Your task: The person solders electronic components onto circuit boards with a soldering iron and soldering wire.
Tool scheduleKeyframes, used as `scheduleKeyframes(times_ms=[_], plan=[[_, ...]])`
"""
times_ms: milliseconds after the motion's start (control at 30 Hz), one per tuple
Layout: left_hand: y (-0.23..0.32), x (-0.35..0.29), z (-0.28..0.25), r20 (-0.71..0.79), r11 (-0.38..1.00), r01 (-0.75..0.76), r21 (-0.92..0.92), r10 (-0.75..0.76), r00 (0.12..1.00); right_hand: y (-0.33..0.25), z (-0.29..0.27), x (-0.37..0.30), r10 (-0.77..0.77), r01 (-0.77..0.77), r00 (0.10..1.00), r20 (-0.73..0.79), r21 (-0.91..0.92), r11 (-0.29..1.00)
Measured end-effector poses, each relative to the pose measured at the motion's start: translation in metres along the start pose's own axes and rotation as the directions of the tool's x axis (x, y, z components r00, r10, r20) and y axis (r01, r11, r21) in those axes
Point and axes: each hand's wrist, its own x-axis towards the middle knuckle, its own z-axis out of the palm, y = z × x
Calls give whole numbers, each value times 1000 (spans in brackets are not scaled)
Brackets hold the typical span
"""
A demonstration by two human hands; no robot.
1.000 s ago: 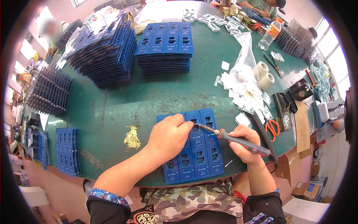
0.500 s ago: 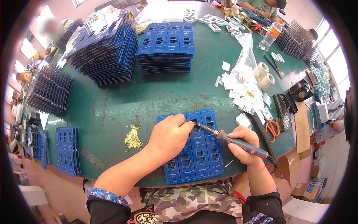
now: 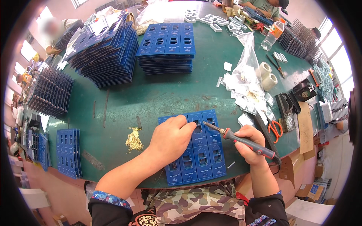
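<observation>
A blue circuit-board panel (image 3: 198, 141) with several oval-framed cutouts lies at the near edge of the green table. My left hand (image 3: 170, 136) rests over its upper left part, thumb and finger pinched at a cutout in the top row. Whatever sits between those fingertips is too small to make out. In my right hand (image 3: 250, 145) is a soldering iron (image 3: 230, 136), held like a pen, its tip over the panel just right of my left fingertips. Left of the panel lies a small heap of thin gold-coloured pins (image 3: 134, 140).
Tall stacks of blue panels (image 3: 166, 62) stand at the back left. To the right are white square pieces (image 3: 249, 100), tape rolls (image 3: 269, 82), orange-handled scissors (image 3: 275, 131) and a plastic bottle (image 3: 273, 35). Another person (image 3: 264, 9) works at the far right.
The soldering iron's tip has moved right, away from my left fingertips, and my right hand has shifted slightly right with it. My left hand stays at the same cutout.
</observation>
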Motion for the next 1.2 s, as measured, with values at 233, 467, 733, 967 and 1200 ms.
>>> scheduleKeyframes(times_ms=[233,467,733,967,1200], plan=[[2,1,3,38,1000,4,13,-5,999,0,2,4,-69,75,995,68,-90,993],[3,2,3,54,1000,10,24,-12,998,-2,3,5,-61,68,996,70,-93,993],[8,0,-5,7,999,15,-52,-15,1000,4,-3,-7,-52,53,998,22,-29,998],[59,-29,-18,2,864,-14,-503,18,1000,-28,38,-24,82,-85,996,26,227,970],[63,-49,-10,-40,820,-9,-572,-17,999,-32,57,-25,41,-47,998,51,125,991]])
